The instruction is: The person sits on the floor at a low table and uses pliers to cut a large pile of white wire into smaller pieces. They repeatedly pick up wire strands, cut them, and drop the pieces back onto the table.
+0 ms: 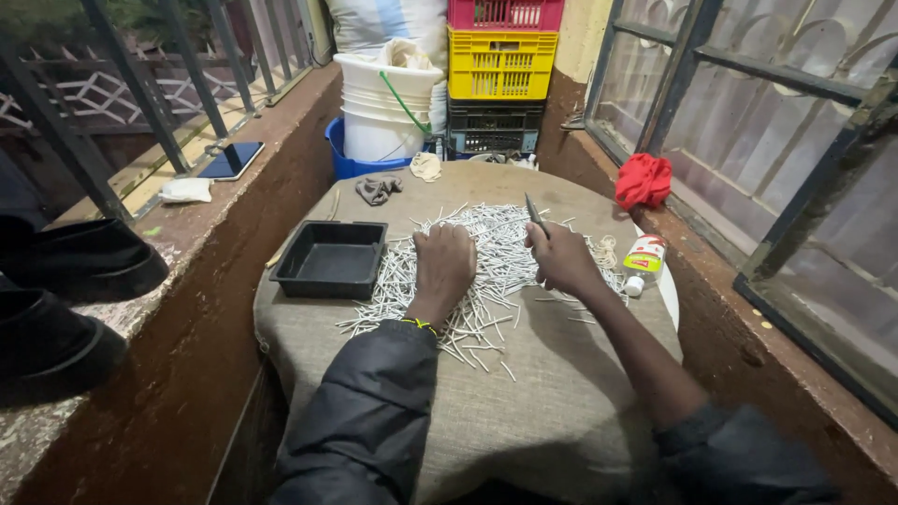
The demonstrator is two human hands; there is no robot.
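On the cloth-covered round table, the clenched left hand presses thin white sticks; just right, the right hand grips a slim dark blade upright.

A cramped home balcony serves as a makeshift workspace: a cloth-covered round table sits between a rough brick-red ledge with metal railings and a barred window, with stacked plastic crates and buckets behind.

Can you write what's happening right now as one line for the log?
left hand: fist resting on white sticks | right hand: holding thin dark blade upright | black tray: left of sticks
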